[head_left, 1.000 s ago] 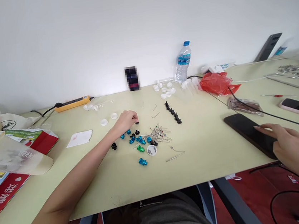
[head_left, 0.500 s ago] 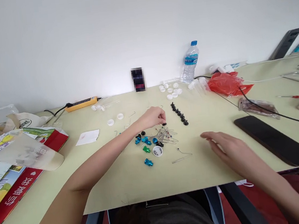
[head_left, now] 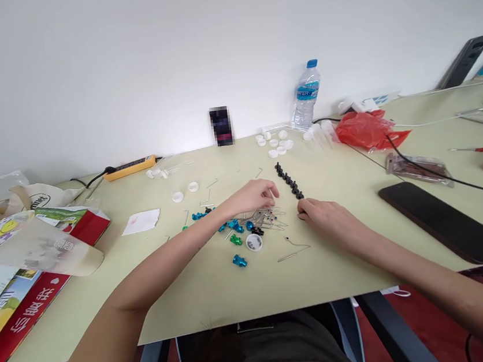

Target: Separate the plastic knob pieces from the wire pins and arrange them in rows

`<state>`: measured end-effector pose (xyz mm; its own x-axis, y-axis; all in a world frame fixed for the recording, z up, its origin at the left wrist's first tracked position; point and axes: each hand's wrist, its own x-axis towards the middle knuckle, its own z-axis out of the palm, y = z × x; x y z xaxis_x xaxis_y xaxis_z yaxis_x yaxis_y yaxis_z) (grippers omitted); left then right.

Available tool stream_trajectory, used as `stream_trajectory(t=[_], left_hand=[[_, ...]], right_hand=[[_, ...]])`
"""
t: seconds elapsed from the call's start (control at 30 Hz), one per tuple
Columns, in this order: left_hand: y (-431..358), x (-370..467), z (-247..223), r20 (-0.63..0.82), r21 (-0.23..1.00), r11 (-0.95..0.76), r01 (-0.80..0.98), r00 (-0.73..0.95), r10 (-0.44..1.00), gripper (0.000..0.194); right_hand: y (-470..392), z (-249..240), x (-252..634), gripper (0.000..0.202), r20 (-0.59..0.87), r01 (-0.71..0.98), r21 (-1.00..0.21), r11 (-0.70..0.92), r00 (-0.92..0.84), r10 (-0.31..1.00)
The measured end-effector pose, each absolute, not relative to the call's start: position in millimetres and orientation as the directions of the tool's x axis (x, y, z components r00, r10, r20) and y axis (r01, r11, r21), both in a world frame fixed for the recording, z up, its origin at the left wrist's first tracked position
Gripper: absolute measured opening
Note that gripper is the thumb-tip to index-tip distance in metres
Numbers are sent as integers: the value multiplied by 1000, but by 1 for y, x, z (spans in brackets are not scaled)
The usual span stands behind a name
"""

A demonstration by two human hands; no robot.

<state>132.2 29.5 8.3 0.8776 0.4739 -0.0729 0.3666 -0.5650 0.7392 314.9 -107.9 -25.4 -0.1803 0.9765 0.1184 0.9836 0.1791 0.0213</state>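
Note:
My left hand [head_left: 255, 195] hovers over the pile of thin metal wires [head_left: 272, 218], its fingers apart with nothing seen between them. At the near end of a slanting row of black parts [head_left: 288, 181], my right hand [head_left: 321, 211] has its fingers pinched together; what they hold, if anything, is hidden. Below the wires sit a round white cap [head_left: 254, 242] with small bits in it, a green part [head_left: 236, 239] and a blue part [head_left: 239, 260]. More blue parts lie beside my left forearm. A bent wire [head_left: 294, 253] lies in front of my right hand.
A water bottle [head_left: 307, 95] and a small pixelated object [head_left: 221, 126] stand by the wall. White caps [head_left: 281, 150] and a red bag [head_left: 364, 130] lie at the back. A black phone [head_left: 447, 221] is at right, a plastic cup [head_left: 63, 245] at left.
My right hand has moved left to the near end of the black row and its fingers have closed. My left hand has shifted slightly right and opened; the black part beneath it is no longer seen there.

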Motion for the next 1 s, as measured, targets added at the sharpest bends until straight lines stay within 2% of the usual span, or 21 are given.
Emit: stream_trajectory(t=[0.07,0.13,0.23,0.3,0.4,0.5,0.6,0.67,0.77,0.87,1.0], left_hand=[[35,120,11,-48,642,-630,437,843,536,18],[33,113,11,-16,547,-685,482,824,567,28],[15,109,5,-5,449,-782,431,877,480,48],[-1,110,2,-59,428,-822,377,919,390,51],[-21,107,2,-108,411,-832,373,926,361,53],[-23,94,9,-49,414,-828,377,918,393,53],[-5,72,20,105,371,-816,444,853,512,45],[16,55,27,177,316,-765,561,757,629,37],[45,35,36,163,277,-661,698,644,748,28],[59,27,39,132,316,-622,716,616,776,24],[57,22,37,53,364,-647,670,678,733,18]], right_hand=[[-104,-25,321,13,135,984,36,173,-176,975],[-99,-25,326,10,144,991,30,127,-130,981],[-91,-25,332,6,151,998,6,64,-64,986],[-88,-25,334,4,166,998,-20,60,-56,984],[-89,-20,333,6,200,997,-52,64,-52,978],[-96,-12,328,11,253,999,42,21,-31,967],[-103,-1,314,13,305,986,166,-8,-43,951],[-102,6,298,12,301,982,152,109,-151,942],[-84,13,263,15,245,921,37,387,-384,890],[-53,14,225,19,171,839,-45,543,-529,831],[-16,9,195,14,77,804,-58,592,-588,805]])
